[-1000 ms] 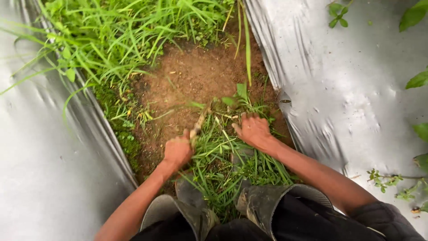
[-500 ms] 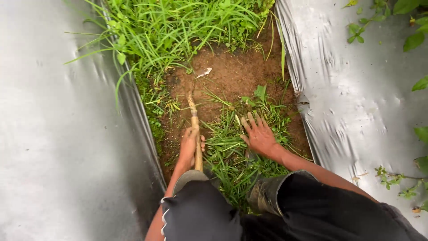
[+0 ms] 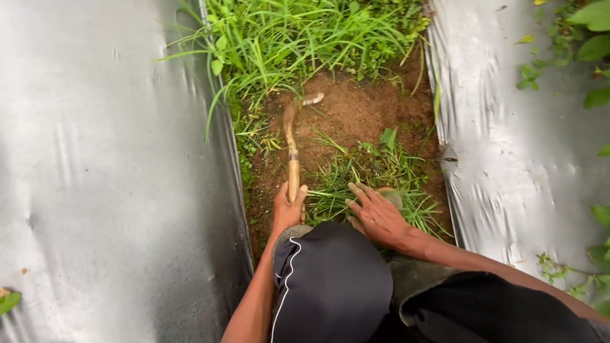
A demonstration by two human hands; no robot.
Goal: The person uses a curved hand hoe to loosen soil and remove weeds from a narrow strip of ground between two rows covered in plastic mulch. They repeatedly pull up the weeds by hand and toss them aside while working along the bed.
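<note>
Left hand (image 3: 288,209) wrapped tight around the near end of a wooden-handled hand hoe (image 3: 292,149), fingers curled round the pale handle, thumb up along it. The tool runs away from the hand toward the far side of the furrow, and its small curved blade sits on bare brown soil (image 3: 356,114) just short of the standing grass (image 3: 298,38) at the far end; the head is a touch blurred. Over to the right, the right hand (image 3: 376,215) is spread wide, fingers fanned and gripping nothing, palm down on a heap of cut grass (image 3: 356,181) lying loose on the soil between the two hands and just beyond them. Silver plastic mulch sheeting (image 3: 108,184) banks up on the left of the furrow, and a second silver sheet (image 3: 508,146) on the right, with a few leafy plants (image 3: 588,38) at its far right edge. Nearest of all, a knee in dark trousers (image 3: 330,286) with a white side stripe, and a muddy rubber boot (image 3: 419,276) just beside the right forearm.
</note>
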